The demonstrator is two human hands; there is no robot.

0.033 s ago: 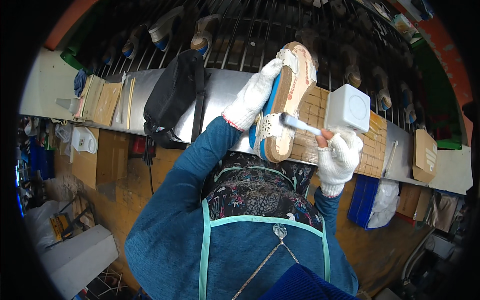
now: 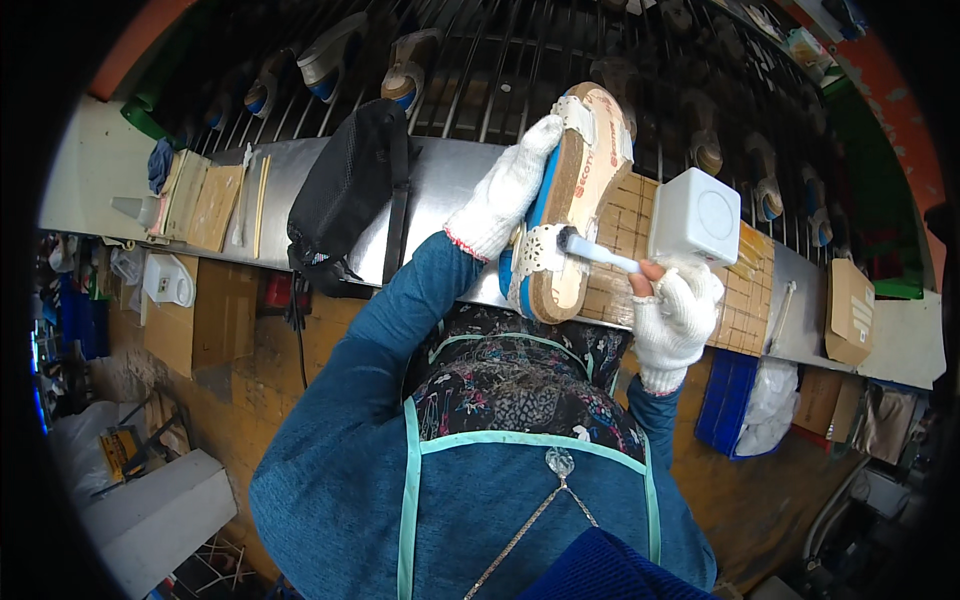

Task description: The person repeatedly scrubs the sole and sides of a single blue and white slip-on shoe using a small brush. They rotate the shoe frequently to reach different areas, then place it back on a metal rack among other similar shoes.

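My left hand [image 2: 505, 190], in a white knit glove, is closed around the side of a sandal [image 2: 590, 195] held sole-up above the bench. The sandal shows a pale wooden-looking underside, a cork-coloured edge, a blue layer and cream perforated straps [image 2: 542, 250]. My right hand [image 2: 678, 310], gloved with bare fingertips, pinches the pale handle of a small brush [image 2: 605, 254]. The brush's dark bristles touch or nearly touch the sole's edge by the nearer strap.
A white plastic container [image 2: 697, 218] stands on a gridded brown board [image 2: 612, 285] at right. Left on the metal bench lies a black mesh bag [image 2: 350, 185]. Beyond runs a rack of metal bars [image 2: 500, 85] carrying several shoes. A blue bin [image 2: 725, 400] sits below the bench.
The brush tip has shifted slightly left to the edge by the nearer strap, my right hand moving a little with it. The sandal and my left hand stay almost still.
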